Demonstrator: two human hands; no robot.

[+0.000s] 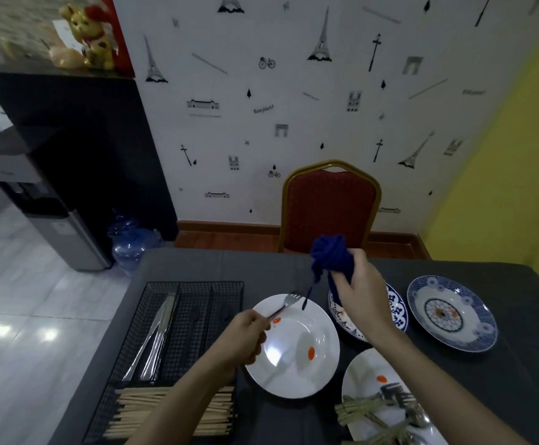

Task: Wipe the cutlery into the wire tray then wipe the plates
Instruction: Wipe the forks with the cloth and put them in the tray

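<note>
My left hand [245,337] grips a silver fork [286,305] by its handle, tines pointing up and right over a white plate [294,346] with orange smears. My right hand [363,292] holds a bunched dark blue cloth [330,256] raised just right of the fork tines; a cloth strand hangs down beside them. The black wire tray [194,303] lies at the left with knives [157,335] in its left slot and wooden chopsticks [168,411] across its front section. A second white plate [367,367] at the front right carries several forks and chopsticks [387,409].
Two blue patterned plates, one near plate [396,311] partly behind my right hand and one far plate [453,313] to its right, sit on the dark tablecloth [261,264]. A red chair [329,205] stands behind the table against the wall. A water jug [131,242] sits on the floor at the left.
</note>
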